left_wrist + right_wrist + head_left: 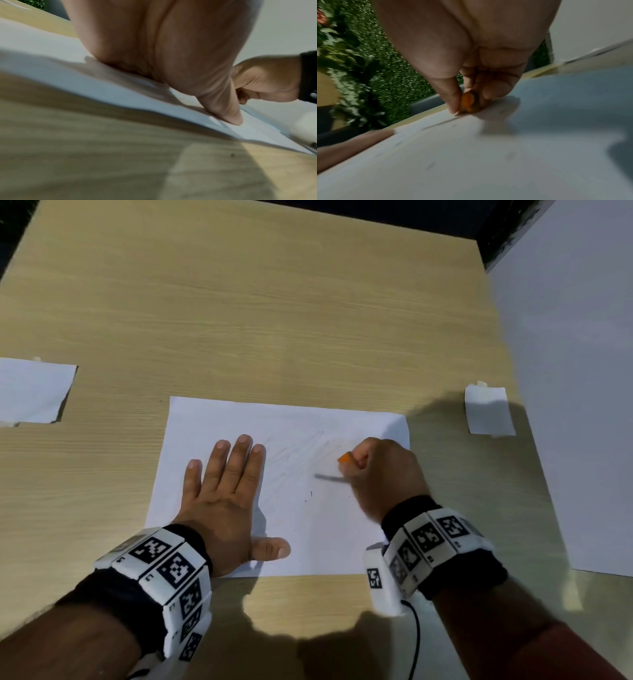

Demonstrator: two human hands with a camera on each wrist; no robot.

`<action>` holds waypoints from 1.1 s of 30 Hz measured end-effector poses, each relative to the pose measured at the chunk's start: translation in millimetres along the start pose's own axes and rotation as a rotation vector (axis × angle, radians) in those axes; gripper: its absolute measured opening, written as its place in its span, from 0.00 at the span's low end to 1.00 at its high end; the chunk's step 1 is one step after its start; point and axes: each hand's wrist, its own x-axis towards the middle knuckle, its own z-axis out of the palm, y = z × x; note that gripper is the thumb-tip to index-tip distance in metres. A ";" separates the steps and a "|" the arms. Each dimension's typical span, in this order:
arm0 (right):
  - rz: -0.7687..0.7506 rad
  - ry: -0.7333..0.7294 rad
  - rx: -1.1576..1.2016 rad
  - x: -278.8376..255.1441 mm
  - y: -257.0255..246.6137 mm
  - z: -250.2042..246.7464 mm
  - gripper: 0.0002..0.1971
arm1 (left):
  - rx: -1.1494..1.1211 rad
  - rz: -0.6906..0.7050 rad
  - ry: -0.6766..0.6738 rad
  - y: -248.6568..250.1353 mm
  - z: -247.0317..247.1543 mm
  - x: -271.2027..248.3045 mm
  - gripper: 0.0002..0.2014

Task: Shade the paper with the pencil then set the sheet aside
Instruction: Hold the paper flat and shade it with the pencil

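A white sheet of paper (291,419) lies flat on the wooden table (239,320), faint grey pencil strokes across its middle. My left hand (226,491) lies flat on the sheet's left half, fingers straight, thumb (228,108) pressed on the paper (68,65). My right hand (380,474) pinches a short orange pencil (345,457) over the sheet's right half. In the right wrist view the pencil (468,102) sits between thumb and fingers with its tip on the paper (488,162). A grey blurred streak lies just left of the right hand.
A taped white paper piece (32,393) sits at the table's left edge and a smaller one (488,412) at the right. A white panel (575,371) stands along the right side. Green foliage (368,60) fills the background beyond the table.
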 end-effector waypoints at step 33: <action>-0.040 -0.154 0.293 0.6 -40.5 18.4 0.07 | 0.010 -0.025 -0.035 2.3 -1.8 -1.1 0.64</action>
